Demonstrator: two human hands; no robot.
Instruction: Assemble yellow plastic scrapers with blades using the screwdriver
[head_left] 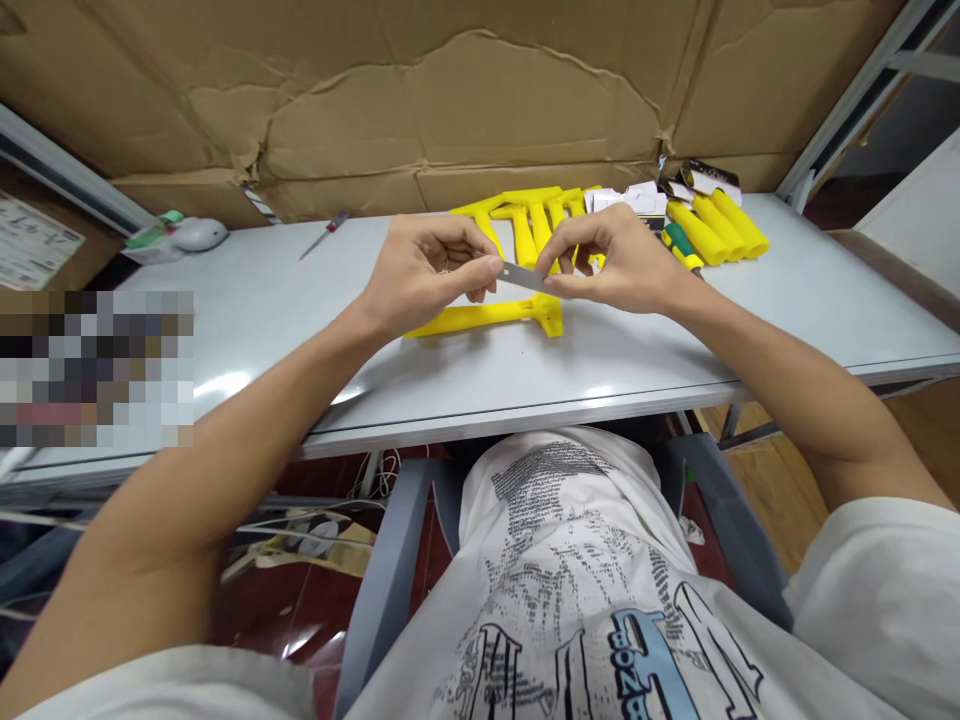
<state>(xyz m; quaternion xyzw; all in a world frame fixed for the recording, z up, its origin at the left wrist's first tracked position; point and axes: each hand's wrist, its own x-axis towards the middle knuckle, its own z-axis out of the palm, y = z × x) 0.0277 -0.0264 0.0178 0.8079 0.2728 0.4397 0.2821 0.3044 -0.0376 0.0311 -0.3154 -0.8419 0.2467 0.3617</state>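
Observation:
A thin, flat metal blade (523, 278) with a small hole near one end is stretched between my two hands above the table. My left hand (429, 268) pinches its left end between thumb and fingers. At the other end, my right hand (609, 262) grips it the same way. Just below lies a yellow plastic scraper-like handle (480, 318) with a wider head at its right end. Behind my hands sit several more yellow handles (536, 215), partly hidden by my fingers.
Yellow tubular grips (721, 228), a green-and-yellow tool (681, 245) and white packaging cards (628, 200) lie at back right. A screwdriver (324, 234) and a grey computer mouse (199, 234) rest at back left. Cardboard (420, 90) walls the table's (637, 350) rear.

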